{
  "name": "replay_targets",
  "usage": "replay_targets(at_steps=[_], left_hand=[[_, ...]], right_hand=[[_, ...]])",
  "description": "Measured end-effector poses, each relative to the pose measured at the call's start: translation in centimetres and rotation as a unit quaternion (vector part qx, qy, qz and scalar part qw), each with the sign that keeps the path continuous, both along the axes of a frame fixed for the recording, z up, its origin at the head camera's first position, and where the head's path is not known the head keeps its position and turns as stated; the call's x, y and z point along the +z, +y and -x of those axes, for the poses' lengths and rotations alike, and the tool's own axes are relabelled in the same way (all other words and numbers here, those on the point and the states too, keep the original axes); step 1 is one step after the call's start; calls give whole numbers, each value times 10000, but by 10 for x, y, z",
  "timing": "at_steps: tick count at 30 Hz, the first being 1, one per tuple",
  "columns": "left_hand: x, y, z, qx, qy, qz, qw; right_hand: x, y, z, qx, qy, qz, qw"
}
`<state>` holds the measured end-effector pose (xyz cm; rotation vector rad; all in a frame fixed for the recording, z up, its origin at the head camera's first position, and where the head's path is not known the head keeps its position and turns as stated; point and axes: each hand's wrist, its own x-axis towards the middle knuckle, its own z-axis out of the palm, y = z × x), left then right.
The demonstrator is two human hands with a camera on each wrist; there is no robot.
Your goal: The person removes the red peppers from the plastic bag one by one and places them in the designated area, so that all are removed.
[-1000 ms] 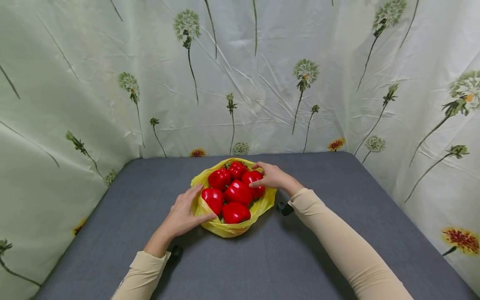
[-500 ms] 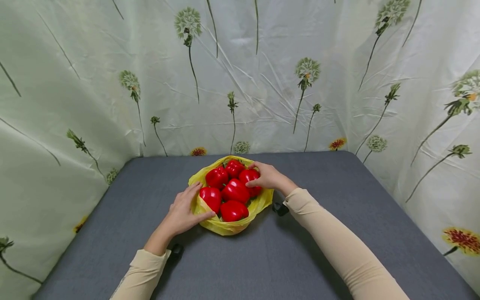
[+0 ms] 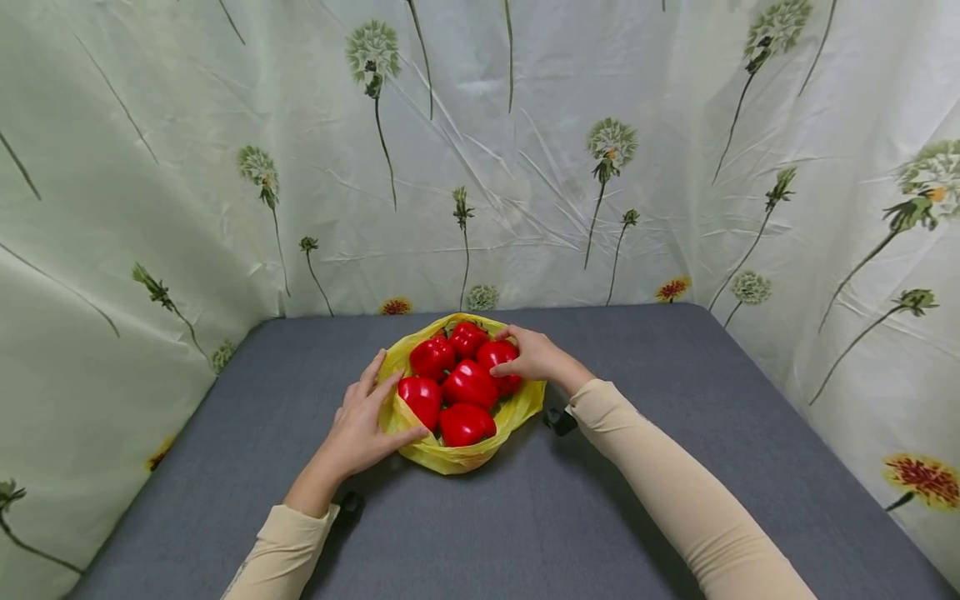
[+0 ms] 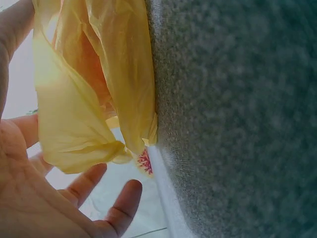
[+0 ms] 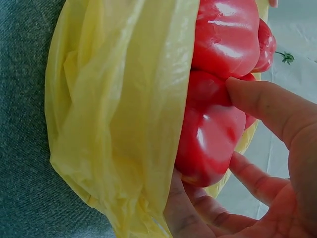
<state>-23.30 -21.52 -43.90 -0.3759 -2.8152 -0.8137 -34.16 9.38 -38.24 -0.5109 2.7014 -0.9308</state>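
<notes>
A yellow plastic bag (image 3: 448,462), its mouth rolled wide, stands on the table and holds several glossy red bell peppers (image 3: 470,384). At its left side my left hand (image 3: 362,427) rests with fingers spread and the thumb at the near rim; in the left wrist view the fingers (image 4: 126,203) lie loosely about a fold of the bag. My right hand (image 3: 542,357) grips the rightmost bell pepper (image 5: 210,134), thumb on top and fingers curled round its side, partly between pepper and bag. That pepper still sits among the others in the bag.
A grey cloth covers the table (image 3: 480,533). Behind and along both sides hangs a pale curtain (image 3: 525,167) printed with dandelions. A black wrist camera (image 3: 559,421) sits under the right wrist, close to the bag's right side.
The bag and peppers have shifted slightly left, and my right hand with them, its fingers closing further round the right pepper. My left fingers have spread wider at the rim.
</notes>
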Motion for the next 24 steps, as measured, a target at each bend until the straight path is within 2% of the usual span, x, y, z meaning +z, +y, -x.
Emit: replay_targets(at_steps=[24], left_hand=[[-4, -3, 2, -148, 62, -190, 9997]], right_hand=[[-3, -2, 1, -4, 93, -74, 9999]])
